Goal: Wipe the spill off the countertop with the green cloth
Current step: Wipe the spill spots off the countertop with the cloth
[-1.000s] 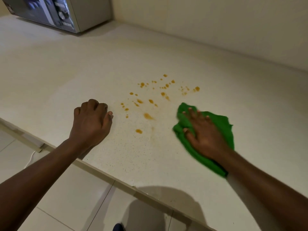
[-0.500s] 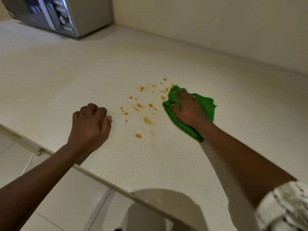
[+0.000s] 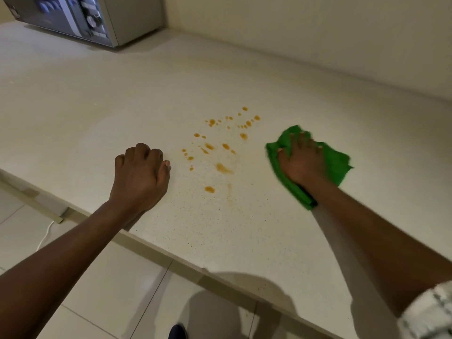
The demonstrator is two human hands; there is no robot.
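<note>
An orange-brown spill point(image 3: 221, 148) lies as scattered drops and one short smear across the pale speckled countertop point(image 3: 122, 99). To the right of the drops my right hand point(image 3: 302, 160) presses flat on the crumpled green cloth point(image 3: 335, 165), fingers spread over it; the cloth lies clear of the drops. My left hand point(image 3: 140, 173) rests as a loose fist on the counter just left of the spill, holding nothing.
A microwave point(image 3: 80, 17) stands at the back left corner. A wall point(image 3: 305, 37) runs along the counter's far side. The counter's front edge point(image 3: 156, 248) crosses below my arms, with tiled floor point(image 3: 80, 285), a white cable point(image 3: 45, 237) and a shoe tip point(image 3: 177, 332) beneath.
My right hand slid the cloth left onto the spill's right edge, then back to the right. The drops at the far right of the spill are gone. My left hand stayed put.
</note>
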